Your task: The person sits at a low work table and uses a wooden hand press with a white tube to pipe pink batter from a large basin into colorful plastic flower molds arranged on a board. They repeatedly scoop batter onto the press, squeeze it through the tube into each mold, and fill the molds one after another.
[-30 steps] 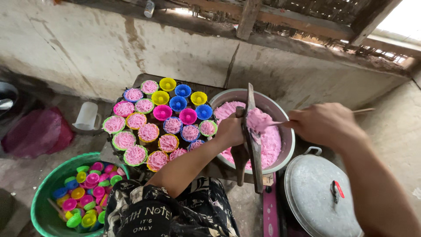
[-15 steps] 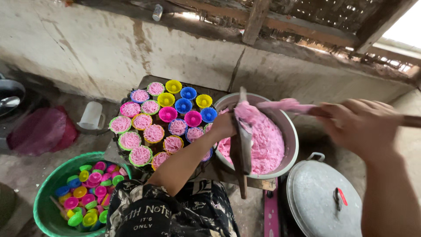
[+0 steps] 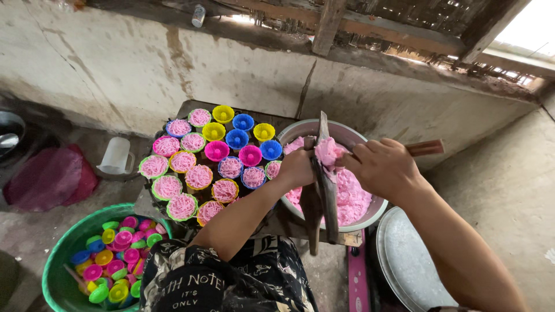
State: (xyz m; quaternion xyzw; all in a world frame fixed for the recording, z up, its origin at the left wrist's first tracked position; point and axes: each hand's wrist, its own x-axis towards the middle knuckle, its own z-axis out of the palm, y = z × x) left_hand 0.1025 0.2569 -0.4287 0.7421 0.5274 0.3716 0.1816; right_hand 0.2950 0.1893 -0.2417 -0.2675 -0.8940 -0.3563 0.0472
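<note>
— What sits far left?

— A dark red cloth bundle (image 3: pixel 49 179) on the floor, then a clear plastic jug (image 3: pixel 115 156) near the wall. At the bottom-left corner stands a green tub (image 3: pixel 60 260) holding loose empty cups in pink, yellow, green and blue.

— And on the bench?

— The low wooden bench (image 3: pixel 191 107) carries a round tray of small coloured cups (image 3: pixel 199 173). Those toward the bench's left and front edges are filled with pink strands; those toward its back right are empty.

— Where are the hands?

— The left hand (image 3: pixel 298 167) is closed around a dark wooden press (image 3: pixel 321 185), held upright over the metal bowl (image 3: pixel 347 133) at the bench's right end. The right hand (image 3: pixel 384 167) is closed around a wooden stick (image 3: pixel 425 148) and rests against pink dough (image 3: pixel 328 151) at the press's top.

— What's in the bowl?

— More of that pink dough, heaped inside.

— Farther right?

— A metal lid (image 3: pixel 404 260) on the floor, just beside the bowl.
</note>
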